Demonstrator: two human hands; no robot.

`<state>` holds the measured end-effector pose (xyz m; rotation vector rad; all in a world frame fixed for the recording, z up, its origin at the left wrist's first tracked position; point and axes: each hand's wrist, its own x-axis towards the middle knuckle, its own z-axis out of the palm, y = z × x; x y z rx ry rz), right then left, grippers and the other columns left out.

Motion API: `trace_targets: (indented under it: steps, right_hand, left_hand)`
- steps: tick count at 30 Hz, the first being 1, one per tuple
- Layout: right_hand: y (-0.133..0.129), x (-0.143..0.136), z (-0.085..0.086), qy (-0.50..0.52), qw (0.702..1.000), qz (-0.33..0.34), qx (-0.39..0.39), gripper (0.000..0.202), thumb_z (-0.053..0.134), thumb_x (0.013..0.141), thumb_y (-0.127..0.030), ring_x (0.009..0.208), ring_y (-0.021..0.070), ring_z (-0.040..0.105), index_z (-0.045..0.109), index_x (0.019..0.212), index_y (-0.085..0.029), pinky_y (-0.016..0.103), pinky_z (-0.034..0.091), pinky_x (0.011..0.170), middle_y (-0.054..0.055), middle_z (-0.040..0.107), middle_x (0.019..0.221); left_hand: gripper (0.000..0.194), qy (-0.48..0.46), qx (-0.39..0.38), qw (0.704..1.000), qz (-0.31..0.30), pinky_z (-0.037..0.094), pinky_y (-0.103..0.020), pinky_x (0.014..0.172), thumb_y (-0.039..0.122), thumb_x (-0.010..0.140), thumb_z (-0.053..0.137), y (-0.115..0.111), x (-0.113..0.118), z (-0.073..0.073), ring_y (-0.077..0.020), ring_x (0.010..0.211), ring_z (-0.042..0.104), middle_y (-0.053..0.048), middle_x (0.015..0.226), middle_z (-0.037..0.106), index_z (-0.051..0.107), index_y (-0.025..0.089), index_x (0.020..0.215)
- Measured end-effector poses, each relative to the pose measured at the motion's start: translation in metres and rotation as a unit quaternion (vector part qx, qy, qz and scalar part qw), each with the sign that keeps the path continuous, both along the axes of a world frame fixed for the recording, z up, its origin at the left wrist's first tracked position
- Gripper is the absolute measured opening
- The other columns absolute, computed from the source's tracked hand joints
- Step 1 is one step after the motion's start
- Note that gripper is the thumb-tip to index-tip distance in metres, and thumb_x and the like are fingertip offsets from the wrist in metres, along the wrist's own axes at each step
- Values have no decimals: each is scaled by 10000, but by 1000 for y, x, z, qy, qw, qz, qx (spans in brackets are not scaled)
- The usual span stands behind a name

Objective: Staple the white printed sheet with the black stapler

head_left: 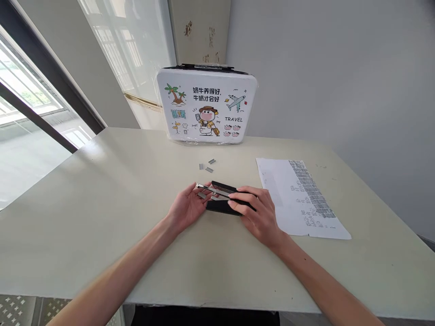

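Note:
A black stapler (pixel 224 207) is spread apart above the table, its metal magazine (pixel 212 190) standing out between the two black halves. My right hand (pixel 258 210) is closed around its right end, fingers over the top. Palm up, my left hand (pixel 188 206) is under the stapler's left end, with the thumb near the tip of the magazine. A short grey staple strip (pixel 201 195) rests on the left fingers, which are partly hidden behind the stapler. Beyond the hands, three loose staple strips (pixel 209 170) lie on the table.
A white case (pixel 207 108) with cartoon prints and a black handle stands at the back of the pale table (pixel 102 217). To the right lies a printed sheet of paper (pixel 288 199). Windows are at the left, and a grey wall is behind.

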<state>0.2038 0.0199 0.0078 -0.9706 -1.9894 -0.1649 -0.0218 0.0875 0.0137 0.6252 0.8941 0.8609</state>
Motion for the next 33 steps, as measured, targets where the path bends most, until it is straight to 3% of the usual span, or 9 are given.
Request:
trace_targets:
  steps: [3,6,10,15,19,22,25,28,33]
  right_hand:
    - [3,1,-3,82,996,-21,-15,417,602,929,-38,1160,277,677,648,1205,-348,508,577,898,37,771,1136]
    - [5,2,-5,145,988,-46,-35,387,633,928,-79,1115,290,675,641,1205,-349,547,583,908,51,754,1107]
    - [6,0,-5,161,985,-45,-43,373,655,923,-96,1094,292,671,642,1200,-346,551,586,911,53,750,1078]
    - [6,-2,-7,142,988,-24,-60,368,645,932,-96,1113,296,673,635,1204,-343,558,592,915,58,748,1104]
    - [5,-3,-9,178,977,-44,-106,248,686,952,-189,1121,284,681,649,1163,-314,521,588,931,71,743,1144]
    - [4,-1,-7,220,952,-95,-189,177,734,942,-343,1026,271,702,670,1099,-293,463,592,862,70,760,1109]
    - [11,1,-3,252,916,-126,-287,294,748,904,-494,894,261,702,677,1089,-276,430,587,786,64,772,1027]
    - [29,-2,-1,264,895,-115,-340,386,749,865,-580,879,263,699,679,1069,-260,413,576,782,63,775,1004]
    - [77,-31,-10,222,908,-55,-351,404,726,856,-591,897,259,702,665,1050,-241,396,552,824,61,777,1001]
  left_hand:
    - [224,95,83,990,59,539,-356,773,374,930,561,1,-4,2,-199,763,624,-63,838,629,683,188,902]
    - [268,182,157,967,82,461,-295,689,369,939,573,-2,-10,8,-161,670,490,16,757,496,700,233,1132]
    - [476,314,273,909,22,404,-273,667,393,947,556,-11,-10,15,-158,672,422,36,760,419,639,276,1401]
    - [506,287,320,900,-76,377,-277,657,408,894,606,-23,2,14,-164,645,395,42,713,394,688,236,1363]
    - [536,258,301,914,-84,354,-270,624,369,882,629,-23,4,12,-152,631,397,46,735,422,639,256,1406]
    - [372,225,243,943,-23,345,-265,599,322,860,671,-17,0,11,-134,624,402,48,736,431,699,243,1222]
    - [181,114,139,984,12,326,-266,558,315,857,696,-10,-6,9,-118,574,355,60,679,372,698,211,1006]
    - [148,40,94,994,28,314,-265,520,342,857,676,-4,-10,9,-105,527,292,68,662,332,629,206,889]
    - [206,-13,55,998,37,332,-244,486,383,843,666,2,-13,9,-87,484,286,74,642,332,560,208,817]
